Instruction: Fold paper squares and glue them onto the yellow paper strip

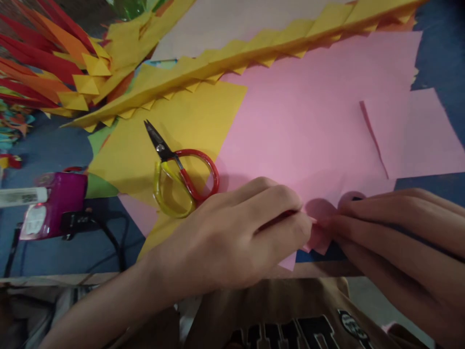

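My left hand [247, 232] is closed, its fingertips pinching a small piece of pink paper [319, 242] near the table's front edge. From the other side, my right hand [395, 228] closes its fingertips on the same piece; most of that paper is hidden by the fingers. Under and beyond my hands lies a large pink sheet [290, 126]. Scissors [170, 160] with one red and one yellow handle rest left of my left hand on a yellow sheet [203, 116], blades pointing away. Further right is a smaller pink sheet [432, 135] with a folded edge.
A long yellow folded strip with zigzag edges [218, 68] crosses the sheets at the back. Red, orange and yellow paper pieces [72, 53] pile up at the far left. A purple box [69, 198] with black cables sits on the blue tabletop [54, 145].
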Motion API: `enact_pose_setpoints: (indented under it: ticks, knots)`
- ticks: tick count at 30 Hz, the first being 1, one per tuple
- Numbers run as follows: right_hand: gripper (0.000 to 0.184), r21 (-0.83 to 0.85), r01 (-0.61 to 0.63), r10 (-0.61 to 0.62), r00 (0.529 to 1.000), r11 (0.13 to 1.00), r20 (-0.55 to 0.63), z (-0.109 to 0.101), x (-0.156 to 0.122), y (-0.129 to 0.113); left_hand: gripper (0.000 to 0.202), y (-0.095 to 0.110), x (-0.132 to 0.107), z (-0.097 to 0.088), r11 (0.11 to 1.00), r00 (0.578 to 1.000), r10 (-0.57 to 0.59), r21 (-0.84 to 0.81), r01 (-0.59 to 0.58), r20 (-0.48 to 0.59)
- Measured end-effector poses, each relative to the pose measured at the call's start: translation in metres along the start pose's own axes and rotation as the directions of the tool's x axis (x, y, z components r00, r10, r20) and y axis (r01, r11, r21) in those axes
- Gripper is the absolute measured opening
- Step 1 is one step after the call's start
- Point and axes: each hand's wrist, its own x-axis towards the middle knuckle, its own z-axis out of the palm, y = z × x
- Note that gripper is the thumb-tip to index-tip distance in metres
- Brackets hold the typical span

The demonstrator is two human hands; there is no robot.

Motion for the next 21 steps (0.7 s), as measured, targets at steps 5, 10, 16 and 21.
enact_pose_setpoints:
  ticks: [5, 10, 16, 21]
  knots:
    - [0.055, -0.036, 0.112, -0.108, 0.988, 0.993, 0.107, 0.001, -0.017, 0.011, 0.025, -0.001, -0.002, 0.002, 0.998, 0.999, 0.041, 0.045, -0.04, -0.022]
    - [0.035, 0.063, -0.005, 0.012, 0.993, 0.998, -0.116, 0.009, -0.007, 0.003, 0.02, -0.004, -0.006, 0.006, 0.985, 0.99, 0.13, 0.126, -0.121, -0.062]
    - [0.032, 0.064, -0.025, 0.035, 0.986, 0.998, -0.16, 0.013, -0.002, -0.004, 0.023, -0.006, -0.005, 0.004, 0.981, 0.987, 0.156, 0.128, -0.149, -0.046]
    - [0.034, -0.057, 0.099, -0.102, 0.993, 0.993, -0.056, 0.004, 0.006, -0.007, 0.013, -0.007, -0.003, -0.001, 0.963, 0.982, 0.191, 0.193, -0.188, 0.0]
